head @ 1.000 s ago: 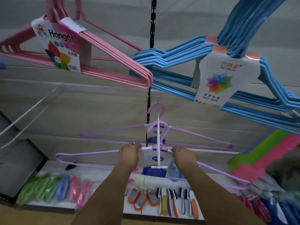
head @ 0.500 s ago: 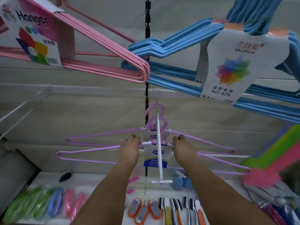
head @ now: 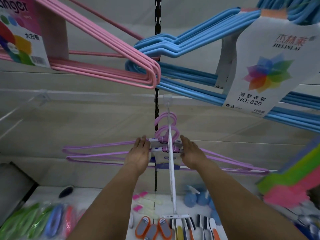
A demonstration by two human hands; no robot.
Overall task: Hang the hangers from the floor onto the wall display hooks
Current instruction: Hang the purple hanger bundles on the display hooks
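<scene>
Purple hanger bundles on white display hook, both hands at their necks.

Two purple hanger bundles (head: 107,153) hung by their hooks on the white display hook (head: 170,153). Left hand (head: 139,153) and right hand (head: 190,153) flanked the labelled necks, fingers extended and nearly straight, apparently touching the wires without gripping. Pink hangers (head: 103,54) and blue hangers (head: 190,49) hung above.

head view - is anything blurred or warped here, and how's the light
Head view: dim, flat light, no glare or hard shadows. Wide-angle warp bows the pink hangers and blue hangers overhead. The centre is fairly sharp: purple hangers, white hook, left hand, right hand. The lower corners and right edge smear.
</scene>
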